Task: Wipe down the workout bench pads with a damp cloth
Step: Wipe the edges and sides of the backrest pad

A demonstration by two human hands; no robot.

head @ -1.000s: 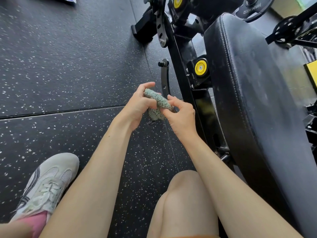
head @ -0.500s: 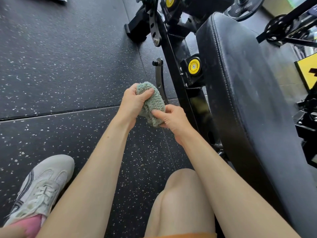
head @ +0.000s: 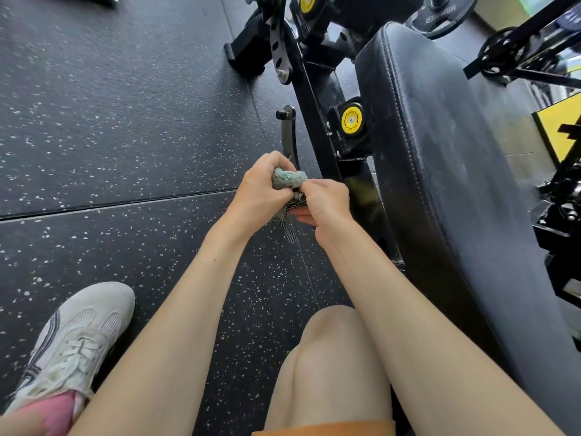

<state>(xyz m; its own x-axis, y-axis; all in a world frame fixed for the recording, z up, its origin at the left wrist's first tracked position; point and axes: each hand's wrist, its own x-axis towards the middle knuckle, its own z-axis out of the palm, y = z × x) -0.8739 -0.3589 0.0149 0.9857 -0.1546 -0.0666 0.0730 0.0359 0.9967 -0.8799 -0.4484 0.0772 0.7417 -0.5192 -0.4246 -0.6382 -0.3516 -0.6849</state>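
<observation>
Head cam is showing both hands working a fuzzy teal cloth (head: 287,178) wadded into a tight roll, with a dark netted bit dangling underneath. The left hand (head: 261,190) is curling its fingers round one end and the right hand (head: 327,202) is pinching the other, fingers folded tight. They're holding it over the speckled rubber floor (head: 110,121), just left of the bench pad (head: 440,184) and not touching it. That pad is looking like long, smooth black vinyl with a stitched seam, a round yellow cap (head: 352,120) is sitting beside it, and a pale mesh sneaker (head: 75,341) is resting lower left.
</observation>
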